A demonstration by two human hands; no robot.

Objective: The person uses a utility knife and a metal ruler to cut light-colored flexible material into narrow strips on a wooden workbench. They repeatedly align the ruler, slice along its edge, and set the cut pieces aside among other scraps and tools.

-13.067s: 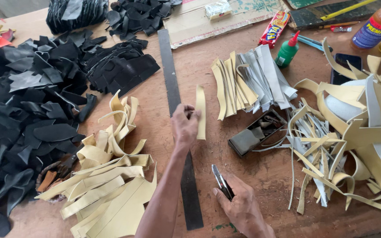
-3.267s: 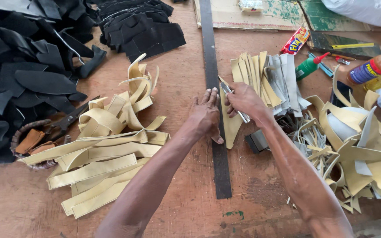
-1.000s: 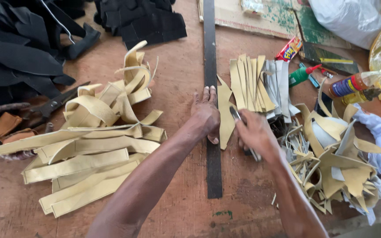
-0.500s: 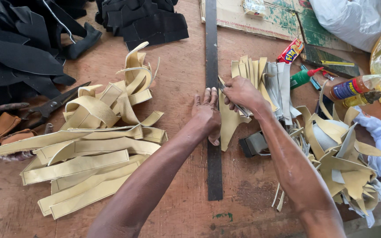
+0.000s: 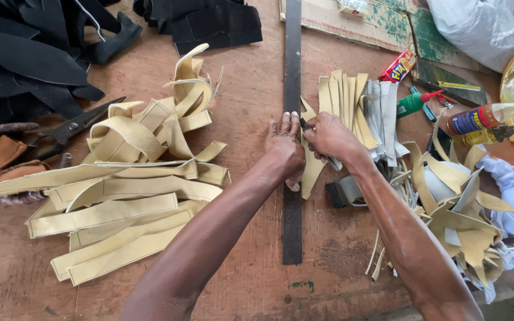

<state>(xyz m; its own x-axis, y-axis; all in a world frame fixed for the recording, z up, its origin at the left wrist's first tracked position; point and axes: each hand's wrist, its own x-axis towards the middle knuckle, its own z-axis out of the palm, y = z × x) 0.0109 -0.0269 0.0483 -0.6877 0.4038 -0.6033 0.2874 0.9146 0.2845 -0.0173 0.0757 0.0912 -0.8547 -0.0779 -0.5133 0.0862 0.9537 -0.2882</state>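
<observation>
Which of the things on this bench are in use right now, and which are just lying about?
In use:
- left hand pressing on the long dark ruler
- right hand holding a knife at the ruler's edge
- tan strip under the ruler

Lying about:
- scissors
- pile of cut tan strips
- black pieces
- green-capped bottle
- offcuts

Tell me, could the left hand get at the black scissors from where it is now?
Probably yes: the left hand presses the dark metal ruler; the scissors lie uncovered to its left, with only loose tan strips between.
</observation>
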